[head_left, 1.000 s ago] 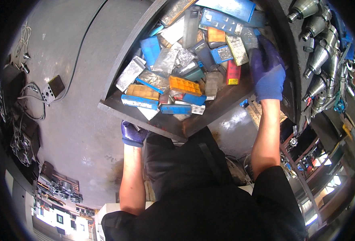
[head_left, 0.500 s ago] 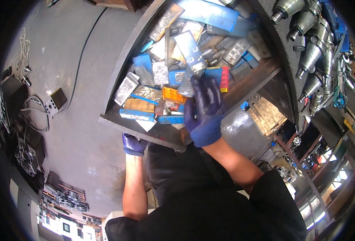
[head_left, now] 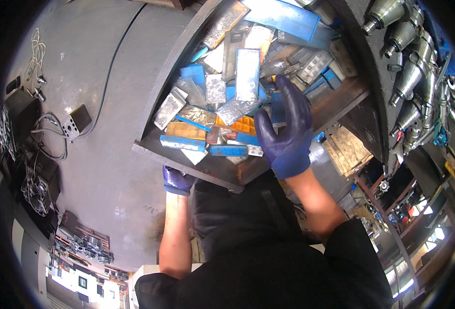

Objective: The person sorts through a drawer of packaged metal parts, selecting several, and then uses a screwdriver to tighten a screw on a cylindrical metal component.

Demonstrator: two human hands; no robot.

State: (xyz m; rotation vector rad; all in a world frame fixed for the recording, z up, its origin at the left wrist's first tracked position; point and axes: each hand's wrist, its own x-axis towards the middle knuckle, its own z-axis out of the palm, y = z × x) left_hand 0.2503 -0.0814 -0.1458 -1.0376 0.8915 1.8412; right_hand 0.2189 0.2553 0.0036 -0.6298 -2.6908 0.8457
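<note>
My right hand [head_left: 288, 121], in a dark purple glove, hovers over a dark metal drawer [head_left: 172, 67] heaped with small plastic boxes. Its thumb and fingers stand apart around a blue box [head_left: 277, 108]; no firm grip on it shows. Just left of the fingers lies a flat box with a clear, shiny lid [head_left: 247, 74]. An orange divided box [head_left: 243, 124] sits below the thumb. My left hand [head_left: 177, 181], gloved too, is curled closed beneath the drawer's front edge. That edge hides part of its fingers, and what they hold cannot be made out.
Several metal tool holders [head_left: 410, 77] stand in a row at the right. A wooden pallet-like piece [head_left: 347, 149] lies beyond the drawer's right side. On the grey floor at the left are a drilled metal block [head_left: 78, 122], a black cable [head_left: 106, 87] and a coiled cord [head_left: 36, 56].
My right hand has moved right, and its fingers have spread. The clear-lidded box, tilted at its fingertips before, now lies on the pile. My left hand stays under the edge.
</note>
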